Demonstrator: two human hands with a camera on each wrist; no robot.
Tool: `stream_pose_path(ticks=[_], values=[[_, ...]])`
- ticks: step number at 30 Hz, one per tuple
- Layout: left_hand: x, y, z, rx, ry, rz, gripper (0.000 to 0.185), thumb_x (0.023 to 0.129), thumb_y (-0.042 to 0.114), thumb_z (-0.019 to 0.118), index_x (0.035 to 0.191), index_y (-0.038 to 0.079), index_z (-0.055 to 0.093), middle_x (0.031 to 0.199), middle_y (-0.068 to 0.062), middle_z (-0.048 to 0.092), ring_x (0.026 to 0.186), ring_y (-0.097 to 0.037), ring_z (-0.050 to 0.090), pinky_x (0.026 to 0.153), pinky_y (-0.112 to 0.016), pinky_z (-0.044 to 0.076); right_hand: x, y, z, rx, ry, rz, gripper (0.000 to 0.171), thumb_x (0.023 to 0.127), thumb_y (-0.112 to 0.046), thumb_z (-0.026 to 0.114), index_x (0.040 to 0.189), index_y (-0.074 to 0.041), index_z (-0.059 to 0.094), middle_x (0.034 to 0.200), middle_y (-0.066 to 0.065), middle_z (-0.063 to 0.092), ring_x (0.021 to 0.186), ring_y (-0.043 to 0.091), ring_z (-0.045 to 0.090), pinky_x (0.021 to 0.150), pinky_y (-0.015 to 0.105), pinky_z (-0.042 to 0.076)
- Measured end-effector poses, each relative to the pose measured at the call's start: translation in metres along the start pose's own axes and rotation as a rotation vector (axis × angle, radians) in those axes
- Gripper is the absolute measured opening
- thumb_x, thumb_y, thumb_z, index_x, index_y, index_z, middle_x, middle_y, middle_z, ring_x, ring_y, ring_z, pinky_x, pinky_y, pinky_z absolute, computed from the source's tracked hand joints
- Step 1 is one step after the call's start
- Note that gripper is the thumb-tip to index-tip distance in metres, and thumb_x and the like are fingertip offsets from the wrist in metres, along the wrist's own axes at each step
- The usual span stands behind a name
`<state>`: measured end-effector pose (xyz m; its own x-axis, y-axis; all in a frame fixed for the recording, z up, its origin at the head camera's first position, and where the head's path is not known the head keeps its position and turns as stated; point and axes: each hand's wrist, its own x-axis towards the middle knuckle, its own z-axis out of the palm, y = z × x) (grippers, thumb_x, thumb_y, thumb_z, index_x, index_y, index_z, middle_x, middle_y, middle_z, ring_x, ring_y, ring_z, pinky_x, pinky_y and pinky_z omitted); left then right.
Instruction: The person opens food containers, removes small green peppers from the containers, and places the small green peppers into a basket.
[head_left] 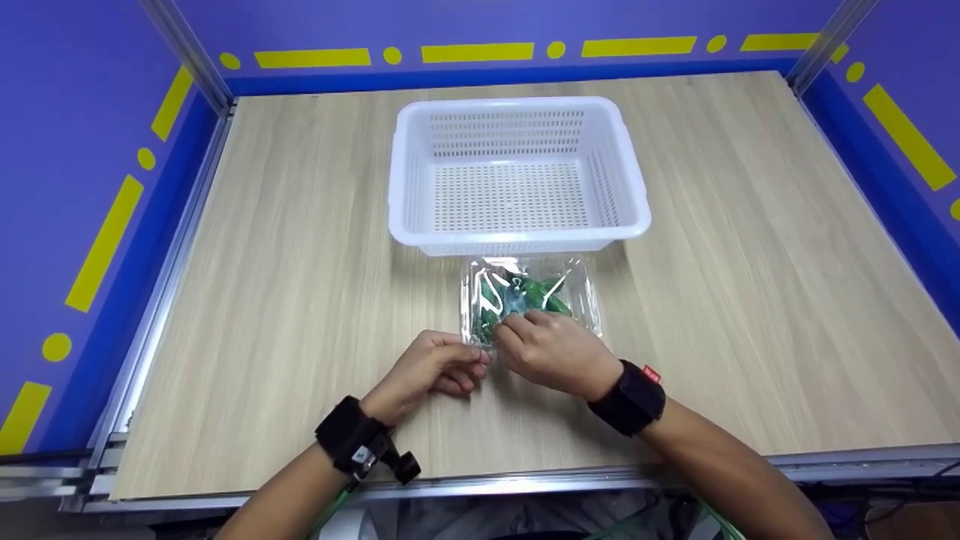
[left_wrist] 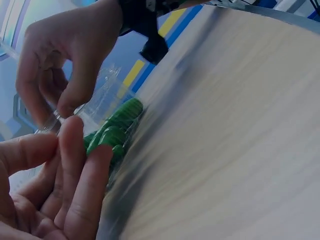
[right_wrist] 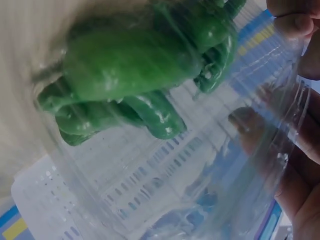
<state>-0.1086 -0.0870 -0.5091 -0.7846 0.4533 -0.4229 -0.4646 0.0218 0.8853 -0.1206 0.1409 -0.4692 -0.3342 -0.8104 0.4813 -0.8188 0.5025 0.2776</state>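
Centrally on the wooden table, a clear plastic bag of green peppers is pinched at its near edge by the left hand and gripped by the right hand. Just beyond the bag, a white perforated basket is seen.

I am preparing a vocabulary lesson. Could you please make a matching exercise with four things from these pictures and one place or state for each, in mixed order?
Things:
1. white basket
2. green peppers
3. left hand
4. right hand

Places or states:
a. inside the clear bag
b. grips the bag from above
c. pinches the bag's near left corner
d. behind the bag, nothing in it

Pairs: 1-d, 2-a, 3-c, 4-b
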Motion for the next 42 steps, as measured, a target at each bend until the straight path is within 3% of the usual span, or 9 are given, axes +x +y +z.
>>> stream_pose_path(ticks=[9, 18, 24, 28, 37, 42], values=[[0.001, 0.001, 0.000, 0.005, -0.002, 0.003, 0.030, 0.091, 0.022, 0.070, 0.102, -0.005, 0.075, 0.076, -0.002, 0.075, 0.059, -0.008, 0.065, 0.059, -0.026, 0.058, 0.008, 0.008, -0.009, 0.099, 0.042, 0.056, 0.012, 0.079, -0.009, 0.071, 0.088, -0.004, 0.065, 0.076, 0.004, 0.065, 0.060, 0.016, 0.064, 0.058, 0.027, 0.056], [-0.003, 0.002, -0.002, 0.024, -0.020, 0.013, 0.034, 0.090, 0.023, 0.070, 0.106, -0.007, 0.074, 0.077, -0.001, 0.075, 0.058, -0.008, 0.064, 0.056, -0.026, 0.057, 0.008, 0.008, -0.012, 0.088, 0.042, 0.055, 0.004, 0.086, -0.011, 0.065, 0.087, -0.008, 0.065, 0.080, 0.001, 0.063, 0.063, 0.017, 0.061, 0.054, 0.027, 0.054], [-0.004, -0.001, -0.001, 0.061, -0.032, 0.033, 0.031, 0.093, 0.023, 0.067, 0.103, -0.006, 0.074, 0.076, 0.000, 0.071, 0.057, -0.009, 0.063, 0.055, -0.028, 0.057, 0.007, 0.007, -0.015, 0.057, 0.044, 0.076, 0.008, 0.089, -0.014, 0.063, 0.094, -0.009, 0.067, 0.086, 0.001, 0.065, 0.072, 0.019, 0.064, 0.061, 0.031, 0.056], [-0.005, -0.003, 0.000, 0.056, -0.037, 0.031, 0.031, 0.092, 0.019, 0.065, 0.103, -0.008, 0.072, 0.075, 0.000, 0.071, 0.057, -0.009, 0.064, 0.055, -0.029, 0.057, 0.005, 0.007, -0.019, 0.093, 0.052, 0.105, 0.013, 0.092, -0.013, 0.063, 0.103, -0.009, 0.068, 0.092, 0.001, 0.067, 0.078, 0.020, 0.067, 0.066, 0.033, 0.058], [-0.011, -0.005, -0.003, 0.056, -0.058, 0.035, 0.031, 0.093, 0.018, 0.063, 0.102, -0.011, 0.071, 0.075, -0.001, 0.070, 0.057, -0.009, 0.063, 0.056, -0.029, 0.058, 0.002, 0.021, -0.031, 0.167, 0.168, 0.153, 0.011, 0.091, -0.006, 0.061, 0.100, -0.007, 0.067, 0.098, 0.005, 0.071, 0.087, 0.024, 0.067, 0.077, 0.034, 0.058], [-0.013, -0.006, -0.006, 0.057, -0.068, 0.034, 0.030, 0.093, 0.019, 0.065, 0.101, -0.009, 0.071, 0.076, -0.002, 0.071, 0.057, -0.009, 0.063, 0.055, -0.029, 0.058, -0.002, 0.028, -0.035, 0.169, 0.197, 0.181, 0.014, 0.089, -0.005, 0.064, 0.103, -0.005, 0.068, 0.099, 0.006, 0.072, 0.086, 0.024, 0.068, 0.075, 0.034, 0.058]])
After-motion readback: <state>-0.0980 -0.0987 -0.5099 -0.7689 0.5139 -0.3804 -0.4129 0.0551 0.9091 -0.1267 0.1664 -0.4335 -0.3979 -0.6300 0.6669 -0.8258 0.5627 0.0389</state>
